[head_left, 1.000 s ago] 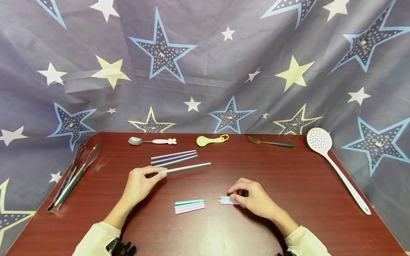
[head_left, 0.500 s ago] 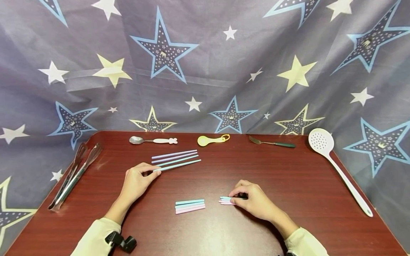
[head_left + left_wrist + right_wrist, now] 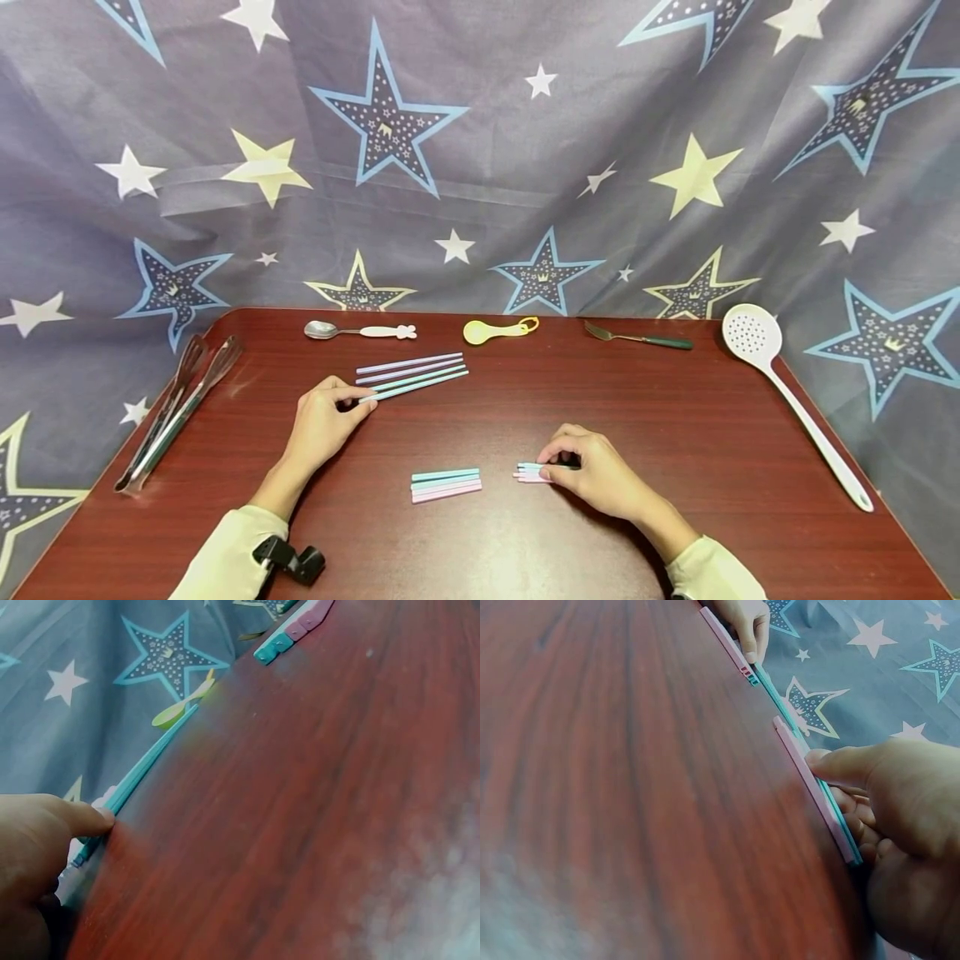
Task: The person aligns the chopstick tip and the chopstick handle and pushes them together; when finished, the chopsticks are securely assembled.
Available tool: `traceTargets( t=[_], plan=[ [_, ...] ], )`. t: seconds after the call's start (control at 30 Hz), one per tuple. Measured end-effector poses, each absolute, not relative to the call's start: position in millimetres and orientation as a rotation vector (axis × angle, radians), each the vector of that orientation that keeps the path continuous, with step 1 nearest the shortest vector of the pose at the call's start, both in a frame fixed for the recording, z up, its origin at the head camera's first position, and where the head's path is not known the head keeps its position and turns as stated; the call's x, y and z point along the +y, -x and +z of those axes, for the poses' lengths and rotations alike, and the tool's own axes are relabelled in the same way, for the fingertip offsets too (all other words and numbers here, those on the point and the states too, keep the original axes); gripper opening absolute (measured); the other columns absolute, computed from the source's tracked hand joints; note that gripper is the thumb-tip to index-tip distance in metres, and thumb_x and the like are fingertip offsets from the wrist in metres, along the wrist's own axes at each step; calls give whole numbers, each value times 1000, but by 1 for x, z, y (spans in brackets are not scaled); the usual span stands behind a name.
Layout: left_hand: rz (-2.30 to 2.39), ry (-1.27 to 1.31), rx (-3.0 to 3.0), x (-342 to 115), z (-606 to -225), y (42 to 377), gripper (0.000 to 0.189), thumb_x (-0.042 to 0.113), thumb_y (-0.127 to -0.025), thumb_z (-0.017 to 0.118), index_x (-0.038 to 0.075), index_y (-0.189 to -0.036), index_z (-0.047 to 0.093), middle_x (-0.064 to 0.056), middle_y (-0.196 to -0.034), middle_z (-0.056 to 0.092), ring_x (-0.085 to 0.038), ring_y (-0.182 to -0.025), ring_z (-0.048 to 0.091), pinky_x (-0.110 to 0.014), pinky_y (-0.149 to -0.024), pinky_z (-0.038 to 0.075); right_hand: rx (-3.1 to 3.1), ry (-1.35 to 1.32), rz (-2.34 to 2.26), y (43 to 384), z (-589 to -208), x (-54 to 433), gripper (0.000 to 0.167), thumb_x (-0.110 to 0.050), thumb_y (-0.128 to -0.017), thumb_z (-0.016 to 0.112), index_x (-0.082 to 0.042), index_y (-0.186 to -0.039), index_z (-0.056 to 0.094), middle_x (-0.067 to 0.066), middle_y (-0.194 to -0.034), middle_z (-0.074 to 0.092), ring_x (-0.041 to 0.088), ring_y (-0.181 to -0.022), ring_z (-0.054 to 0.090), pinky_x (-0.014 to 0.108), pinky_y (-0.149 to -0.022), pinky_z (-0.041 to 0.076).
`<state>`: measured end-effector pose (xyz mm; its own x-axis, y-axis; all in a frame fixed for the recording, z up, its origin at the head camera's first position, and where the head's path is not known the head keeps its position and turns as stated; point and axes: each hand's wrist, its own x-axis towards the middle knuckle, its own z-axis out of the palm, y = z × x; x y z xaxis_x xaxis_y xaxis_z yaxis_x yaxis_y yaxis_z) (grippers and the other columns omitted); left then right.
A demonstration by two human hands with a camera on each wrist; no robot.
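My left hand (image 3: 322, 425) pinches the left end of the nearest teal chopstick (image 3: 420, 385) between thumb and index finger. Another teal chopstick lies close alongside it, with two purple chopsticks (image 3: 409, 363) just behind. My right hand (image 3: 596, 475) holds a bunch of short pink and teal sticks (image 3: 529, 473) at the table, covering their right part in the head view. The right wrist view shows my thumb on the pink stick (image 3: 810, 784) and curled fingers on the far side. A second row of short teal and pink sticks (image 3: 446, 485) lies between both hands, touched by neither.
Along the back edge lie a spoon with a white handle (image 3: 386, 332), a yellow measuring spoon (image 3: 491, 331) and a green-handled fork (image 3: 656, 342). Metal tongs (image 3: 168, 425) lie at the left edge, a white skimmer (image 3: 798, 404) at the right. A star-patterned cloth (image 3: 480, 150) hangs behind.
My left hand has moved slightly left and brought the nearest teal chopstick left and back, close beside the other teal one. The right hand has closed its fingertips around the short sticks.
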<state>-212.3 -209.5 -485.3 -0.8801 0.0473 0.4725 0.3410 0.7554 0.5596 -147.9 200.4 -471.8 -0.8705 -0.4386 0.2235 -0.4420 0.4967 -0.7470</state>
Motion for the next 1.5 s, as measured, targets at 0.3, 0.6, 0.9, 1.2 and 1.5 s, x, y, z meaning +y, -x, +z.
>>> traceTargets(
  t=[0.3, 0.6, 0.9, 1.2, 1.5],
  plan=[
    [-906, 293, -2534, -210, -485, 213, 13, 12, -80, 87, 16, -91, 84, 4, -75, 60, -9, -68, 51, -29, -67, 38, -2719, -789, 1360, 149, -471, 200, 12, -13, -87, 83, -21, -90, 76, -8, -88, 65, 9, -81, 56, 21, -71, 48],
    [-1037, 327, -2445, -194, -476, 204, 14, 10, -80, 87, 18, -90, 83, 6, -73, 60, -7, -65, 49, -16, -61, 36, -2718, -785, 1367, 149, -472, 199, 11, -12, -87, 83, -20, -90, 76, -8, -87, 65, 7, -81, 56, 21, -71, 48],
    [-1353, 761, -2709, -156, -471, 175, 12, 27, -88, 83, 27, -100, 82, 16, -87, 71, -2, -74, 61, -22, -67, 50, -2723, -806, 1356, 149, -472, 196, 9, -14, -88, 82, -20, -90, 76, -8, -88, 65, 9, -82, 56, 22, -72, 48],
    [-1280, 828, -2780, -138, -473, 161, 15, 37, -83, 87, 30, -95, 84, 15, -95, 69, -3, -90, 62, -23, -80, 51, -2721, -796, 1357, 149, -472, 198, 10, -14, -87, 82, -21, -90, 76, -8, -88, 65, 9, -82, 56, 23, -73, 48],
    [-1256, 785, -2792, -132, -477, 159, 6, 32, -83, 87, 32, -87, 83, 19, -91, 68, -1, -90, 59, -24, -81, 49, -2703, -805, 1355, 148, -474, 200, 9, -13, -87, 83, -19, -90, 76, -7, -87, 66, 9, -82, 57, 22, -72, 49]
  ],
)
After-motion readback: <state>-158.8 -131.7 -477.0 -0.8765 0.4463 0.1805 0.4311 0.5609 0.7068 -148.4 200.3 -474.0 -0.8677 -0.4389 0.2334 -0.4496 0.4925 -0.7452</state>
